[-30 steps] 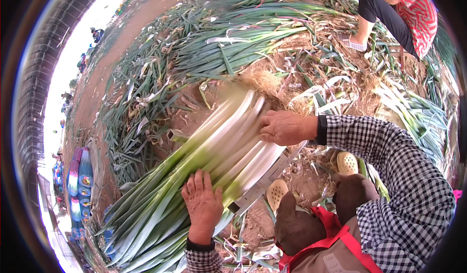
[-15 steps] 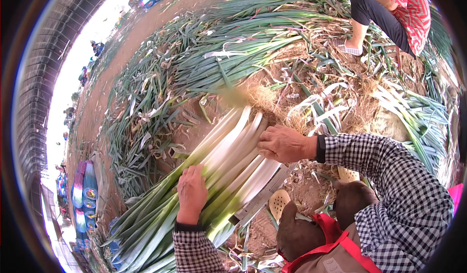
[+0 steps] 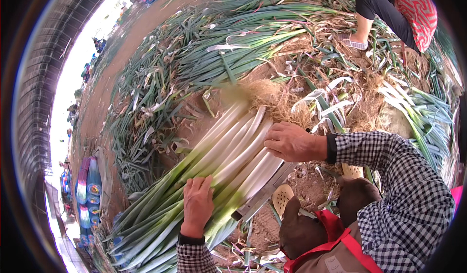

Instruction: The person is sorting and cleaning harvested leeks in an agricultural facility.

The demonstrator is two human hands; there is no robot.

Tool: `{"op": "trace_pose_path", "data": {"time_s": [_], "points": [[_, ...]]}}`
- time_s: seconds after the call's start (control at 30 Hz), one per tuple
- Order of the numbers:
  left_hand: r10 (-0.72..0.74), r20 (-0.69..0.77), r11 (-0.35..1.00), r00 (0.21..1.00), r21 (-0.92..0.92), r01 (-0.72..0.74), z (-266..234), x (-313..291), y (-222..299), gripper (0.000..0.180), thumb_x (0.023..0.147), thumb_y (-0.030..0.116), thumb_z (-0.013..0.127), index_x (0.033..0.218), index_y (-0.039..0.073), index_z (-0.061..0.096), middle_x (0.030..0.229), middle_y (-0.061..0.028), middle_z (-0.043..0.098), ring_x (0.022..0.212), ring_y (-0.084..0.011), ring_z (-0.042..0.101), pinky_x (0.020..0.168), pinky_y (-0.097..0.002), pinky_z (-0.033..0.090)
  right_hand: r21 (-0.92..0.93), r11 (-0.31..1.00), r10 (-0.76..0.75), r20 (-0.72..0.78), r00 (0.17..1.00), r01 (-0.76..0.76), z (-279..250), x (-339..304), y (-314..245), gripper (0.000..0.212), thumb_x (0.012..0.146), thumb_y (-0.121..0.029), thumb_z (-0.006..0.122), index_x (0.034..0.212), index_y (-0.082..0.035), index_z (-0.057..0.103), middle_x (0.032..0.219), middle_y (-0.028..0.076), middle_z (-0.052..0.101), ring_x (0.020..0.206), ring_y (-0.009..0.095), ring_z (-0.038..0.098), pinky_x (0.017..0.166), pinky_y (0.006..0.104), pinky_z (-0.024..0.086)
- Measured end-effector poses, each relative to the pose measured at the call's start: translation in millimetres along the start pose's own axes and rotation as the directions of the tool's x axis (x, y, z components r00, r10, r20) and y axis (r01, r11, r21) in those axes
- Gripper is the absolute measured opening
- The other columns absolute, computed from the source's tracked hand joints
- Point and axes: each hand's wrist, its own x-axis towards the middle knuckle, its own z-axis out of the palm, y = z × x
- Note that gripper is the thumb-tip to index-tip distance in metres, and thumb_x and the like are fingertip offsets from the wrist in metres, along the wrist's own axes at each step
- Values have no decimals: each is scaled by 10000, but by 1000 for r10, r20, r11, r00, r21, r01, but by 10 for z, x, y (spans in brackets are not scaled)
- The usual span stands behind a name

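Observation:
A thick layer of long green onions (image 3: 233, 149) lies slantwise in front of me, white ends up and to the right, green leaves toward the lower left. My left hand (image 3: 198, 206) rests on top where white turns to green, its fingers bent down onto the stalks. Farther up, my right hand (image 3: 293, 142) has curled fingers around the white shafts at the right edge of the layer; its fingertips are partly hidden. Beneath the onions shows the edge of a grey metal support (image 3: 262, 195).
Heaps of green onions (image 3: 238, 46) cover the ground beyond. A loose bunch (image 3: 413, 112) lies at the right, near trimmed roots (image 3: 296, 110) and peeled skins. Another person (image 3: 413, 15) sits at the upper right. Wrapped bundles (image 3: 88, 190) stand at the left.
My left hand has slid a little toward the leaf end and to the right. The right hand stays at the white shafts, which lie slightly rearranged. The whole view has shifted slightly.

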Motion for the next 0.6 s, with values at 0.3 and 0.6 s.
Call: {"op": "trace_pose_path", "data": {"time_s": [0.3, 0.6], "points": [[42, -35, 998, 998, 52, -40, 139, 50, 264, 292, 789, 97, 700, 1076, 81, 652, 927, -97, 585, 940, -305, 575, 763, -428, 466, 87, 988, 99, 282, 954, -128, -11, 334, 378, 232, 854, -266, 678, 713, -84, 706, 879, 113, 631, 924, 296, 578, 827, 417, 470], [-163, 12, 954, 987, 256, 155, 110, -77, 363, 308, 789, 227, 757, 1074, 117, 720, 901, -82, 607, 924, -297, 595, 769, -436, 496, 19, 998, -69, 329, 942, 67, -51, 454, 468, 285, 815, -354, 702, 724, -84, 703, 779, 91, 625, 817, 288, 593, 811, 401, 476]]}}
